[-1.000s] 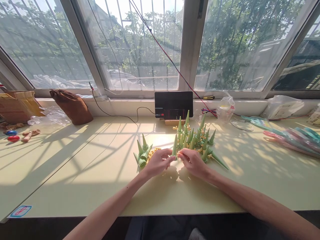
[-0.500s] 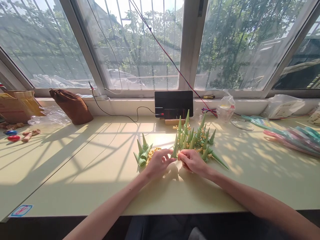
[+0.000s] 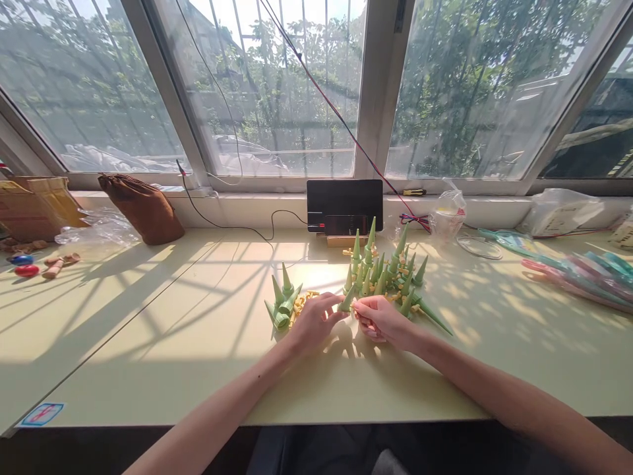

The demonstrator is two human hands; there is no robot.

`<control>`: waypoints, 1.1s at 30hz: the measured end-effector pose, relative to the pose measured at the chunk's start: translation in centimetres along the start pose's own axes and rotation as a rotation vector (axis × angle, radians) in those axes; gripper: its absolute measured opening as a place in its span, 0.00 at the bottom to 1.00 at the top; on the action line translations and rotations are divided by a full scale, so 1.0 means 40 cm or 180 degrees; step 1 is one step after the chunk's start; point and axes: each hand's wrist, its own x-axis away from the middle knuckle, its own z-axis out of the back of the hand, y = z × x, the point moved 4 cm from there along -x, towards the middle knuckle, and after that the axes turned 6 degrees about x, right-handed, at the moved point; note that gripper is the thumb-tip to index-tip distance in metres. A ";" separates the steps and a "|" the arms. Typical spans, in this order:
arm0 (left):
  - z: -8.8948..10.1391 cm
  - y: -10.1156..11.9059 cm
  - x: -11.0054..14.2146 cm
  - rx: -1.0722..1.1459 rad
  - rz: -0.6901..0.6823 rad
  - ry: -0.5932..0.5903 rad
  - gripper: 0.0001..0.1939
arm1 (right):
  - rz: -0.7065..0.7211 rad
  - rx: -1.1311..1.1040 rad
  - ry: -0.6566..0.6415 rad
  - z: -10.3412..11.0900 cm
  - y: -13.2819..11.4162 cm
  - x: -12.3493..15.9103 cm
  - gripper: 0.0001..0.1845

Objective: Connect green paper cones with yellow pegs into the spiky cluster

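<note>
My left hand (image 3: pixel 318 319) is closed on a green cone (image 3: pixel 347 301), whose tip leans to the right. Facing it, my right hand (image 3: pixel 380 317) pinches a small yellow peg (image 3: pixel 353 307) against or very close to the cone's side; contact is hard to make out. Behind my hands stands a cluster of green cones (image 3: pixel 380 269) with yellow pieces stuck on several of them. Left of my left hand sit more green cones (image 3: pixel 283 300) beside a pile of small yellow pegs (image 3: pixel 302 302), partly hidden by that hand.
A black tablet (image 3: pixel 345 198) on a wooden stand is behind the cones. A brown drawstring bag (image 3: pixel 143 211), a red ball (image 3: pixel 26 270) and a cardboard box (image 3: pixel 39 204) lie left. A plastic cup (image 3: pixel 448 214) and bagged items (image 3: pixel 588 274) are right.
The cone in my left hand has tipped from nearly upright toward the right. My right hand's lower fingers have shifted slightly; the peg stays in its pinch.
</note>
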 end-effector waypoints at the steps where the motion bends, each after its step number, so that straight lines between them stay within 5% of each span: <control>1: 0.000 -0.001 0.001 -0.0021 0.0012 0.0002 0.10 | 0.0003 0.0030 -0.0001 0.000 0.002 -0.001 0.26; 18: 0.000 0.004 0.001 0.0347 0.0261 -0.0055 0.11 | 0.0456 0.0967 0.0304 0.007 0.002 -0.002 0.22; 25: 0.003 0.035 -0.007 0.1031 0.0361 -0.0415 0.21 | 0.1518 0.2550 0.0871 0.012 -0.035 0.011 0.21; 33: 0.003 0.045 0.004 0.1562 0.0997 -0.0638 0.23 | 0.1986 0.2980 0.0949 0.014 -0.034 0.014 0.18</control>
